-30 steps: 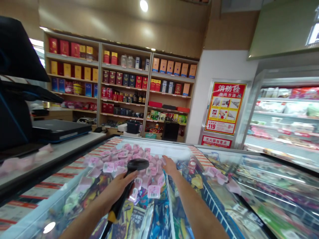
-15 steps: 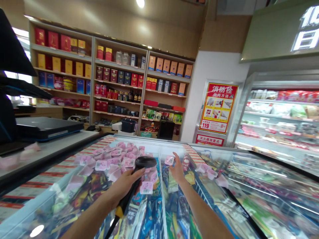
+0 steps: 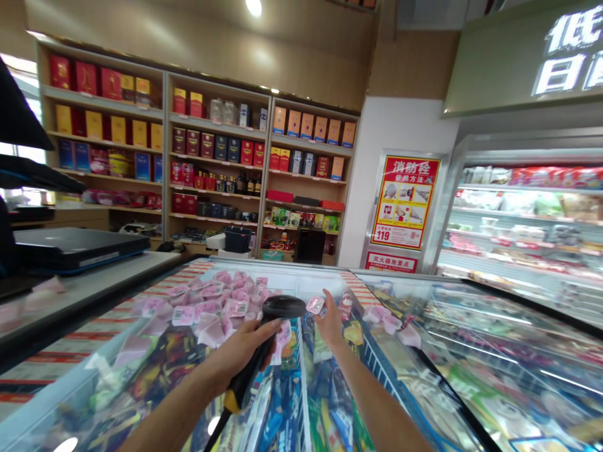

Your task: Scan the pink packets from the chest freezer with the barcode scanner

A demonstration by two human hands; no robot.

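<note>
My left hand (image 3: 252, 345) is wrapped around the black handle of a barcode scanner (image 3: 283, 307), whose head points to the right and whose cable hangs down toward me. In my right hand (image 3: 330, 320) a small pink plastic cup with a white barcode label (image 3: 315, 305) is pinched between the fingertips, just right of the scanner head. A heap of similar pink cups (image 3: 221, 295) lies on the freezer's glass top, left of and beyond the scanner. A few more pink cups (image 3: 384, 319) rest on the right side of the glass.
Under the glass of the chest freezer (image 3: 292, 266) are packaged frozen goods (image 3: 277, 414) split by a white divider. A counter with a dark flat device (image 3: 75, 248) stands at left. Shelves of boxed goods (image 3: 211, 144) line the back wall; a lit refrigerated case (image 3: 522, 220) is at right.
My left hand has moved the scanner head slightly right, closer to the cup in my right hand. The cup has tilted a little. The whole view has shifted slightly.
</note>
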